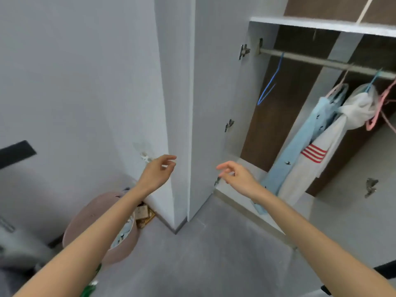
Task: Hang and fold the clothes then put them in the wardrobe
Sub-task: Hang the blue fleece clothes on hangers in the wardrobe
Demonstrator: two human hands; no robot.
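The wardrobe point(310, 23) stands open at the right, with a metal rail point(321, 62) under its shelf. On the rail hang a bare blue hanger point(270, 82), a light blue patterned garment point(300, 144), a white garment with red stripes point(315, 166) and pink hangers point(379, 110). My left hand point(157, 172) is raised in front of the open door's edge, fingers loosely curled, holding nothing. My right hand point(237, 175) hovers low in front of the wardrobe's opening, fingers relaxed and empty.
The open white wardrobe door point(210, 103) stands edge-on in the middle. A pink basket point(85, 217) with clothes inside sits on the grey floor at the left wall, beside small boxes point(144, 214). A second open door point(353, 189) is at the right.
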